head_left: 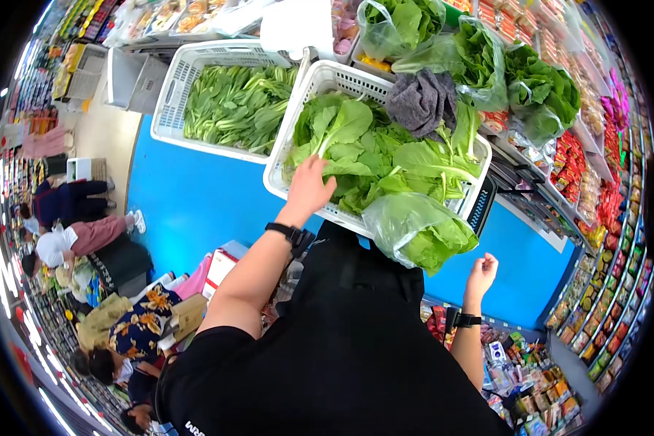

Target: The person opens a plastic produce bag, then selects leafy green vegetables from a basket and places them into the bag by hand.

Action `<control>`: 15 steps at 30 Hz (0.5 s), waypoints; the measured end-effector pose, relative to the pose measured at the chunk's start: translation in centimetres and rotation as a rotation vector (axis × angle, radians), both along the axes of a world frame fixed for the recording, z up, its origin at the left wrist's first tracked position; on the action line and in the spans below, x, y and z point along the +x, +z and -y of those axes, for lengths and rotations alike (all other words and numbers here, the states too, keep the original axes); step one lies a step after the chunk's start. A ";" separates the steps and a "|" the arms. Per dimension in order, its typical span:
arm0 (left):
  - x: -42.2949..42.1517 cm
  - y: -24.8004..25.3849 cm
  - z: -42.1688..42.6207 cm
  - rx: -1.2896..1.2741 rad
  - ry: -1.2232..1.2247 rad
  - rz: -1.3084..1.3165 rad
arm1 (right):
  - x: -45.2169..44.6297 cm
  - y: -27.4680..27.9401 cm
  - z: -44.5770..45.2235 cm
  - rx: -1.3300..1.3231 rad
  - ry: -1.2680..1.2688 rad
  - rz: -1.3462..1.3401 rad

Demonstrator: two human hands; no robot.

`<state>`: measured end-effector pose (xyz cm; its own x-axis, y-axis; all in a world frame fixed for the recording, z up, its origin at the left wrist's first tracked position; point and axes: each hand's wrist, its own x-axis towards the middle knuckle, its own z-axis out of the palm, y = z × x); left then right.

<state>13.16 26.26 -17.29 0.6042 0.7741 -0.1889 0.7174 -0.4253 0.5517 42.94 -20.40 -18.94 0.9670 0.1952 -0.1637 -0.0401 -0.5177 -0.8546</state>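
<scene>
My left hand (310,190) reaches over the near-left part of a white plastic basket (277,173), its fingers closed on the pale stem of a leafy green (350,122). More loose leafy greens fill this basket. A clear plastic bag (396,221) with lettuce (443,243) in it rests over the front rim. To the right of that bag, my right hand (481,277) hangs in the air with curled fingers and nothing visible in them. A crumpled dark grey cloth (423,103) lies on the greens at the back.
A second white basket (168,116) of green vegetables stands at the left. Several bagged greens (479,62) sit at the back right. Snack shelves (618,291) line the right side. Other people (87,243) are at the left, beyond the blue surface (185,192).
</scene>
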 end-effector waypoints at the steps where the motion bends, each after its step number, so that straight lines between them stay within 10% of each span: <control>1: 0.8 -1.5 -1.9 -0.007 -0.015 0.012 | -0.7 -3.3 2.7 -0.007 -0.015 0.012; 3: 2.7 -3.7 -5.3 0.291 0.032 0.034 | -2.8 -8.1 7.9 -0.288 0.077 0.177; 7: 5.8 -5.8 -7.6 -0.027 0.105 -0.176 | -9.0 -6.5 11.0 -0.415 -0.112 -0.457; 11: 5.7 -4.1 -3.4 -0.053 -0.424 -0.166 | -11.1 -5.4 10.1 -0.419 -0.187 -0.609; 15: 4.7 -2.6 -0.3 0.003 -0.458 -0.023 | -12.1 -1.1 3.0 -0.420 -0.041 -0.624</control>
<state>17.85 26.55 -19.93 0.8799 0.4291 -0.2041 0.4672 -0.7028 0.5365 30.81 -23.41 -20.03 0.6758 -0.0385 -0.7361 -0.4782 -0.7829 -0.3981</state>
